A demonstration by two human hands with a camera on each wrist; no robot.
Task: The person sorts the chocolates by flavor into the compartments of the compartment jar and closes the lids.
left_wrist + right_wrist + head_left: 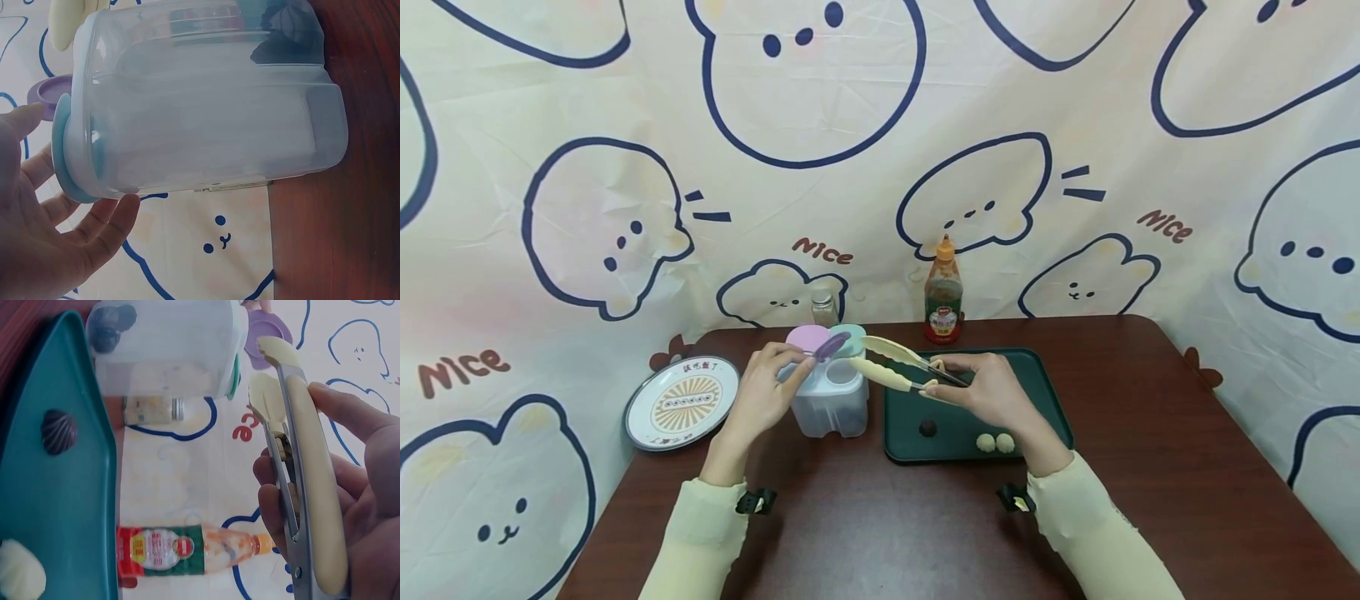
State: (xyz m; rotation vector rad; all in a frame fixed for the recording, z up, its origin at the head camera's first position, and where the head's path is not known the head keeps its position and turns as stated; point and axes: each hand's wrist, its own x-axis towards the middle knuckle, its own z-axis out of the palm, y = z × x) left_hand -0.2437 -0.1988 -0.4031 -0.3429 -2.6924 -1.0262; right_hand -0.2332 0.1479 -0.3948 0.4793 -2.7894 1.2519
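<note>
My left hand [767, 392] pinches a small purple lid [832, 345] between fingers and thumb, tilted up over the translucent storage box [827, 408]. One round opening [841, 372] in the box's top is uncovered; other round lids, including a pink one [807, 337], sit on it. Dark ridged pieces [284, 31] show through the box wall in the left wrist view. In my right hand [992, 392] are cream-and-metal tongs [315, 487], held sideways, their spread tips close above the box with nothing between them.
A dark green tray [902, 446] carries a dark ridged piece [59, 432] and two pale ones [995, 442]. Behind stand a sauce bottle [943, 300] and a small glass jar [823, 308]. A white patterned plate [647, 412] lies at the left edge.
</note>
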